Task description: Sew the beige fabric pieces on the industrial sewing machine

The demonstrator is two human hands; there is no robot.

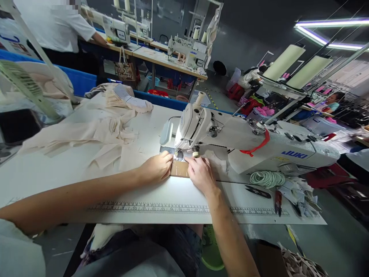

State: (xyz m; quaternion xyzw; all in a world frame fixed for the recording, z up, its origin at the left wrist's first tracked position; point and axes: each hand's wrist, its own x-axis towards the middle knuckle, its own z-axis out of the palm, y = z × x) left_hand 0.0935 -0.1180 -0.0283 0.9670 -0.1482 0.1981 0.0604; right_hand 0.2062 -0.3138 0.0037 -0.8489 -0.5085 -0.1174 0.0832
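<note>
Worktop (57,173) is stretching wide w/ a printed ruler along its front edge. Sewing machine (245,142) is sitting on it at right, head pointing left. Cream fabric pile (109,123) is lying to the left, well apart from the needle. Both forearms are reaching in from the near edge, converging under the machine head. Left hand (157,167) is resting palm down, fingers together, pressing the brown piece (179,168) from its left. Right hand (200,173) is lying flat, fingers slightly spread, touching the piece's right side. Piece is sitting just in front of the needle.
</note>
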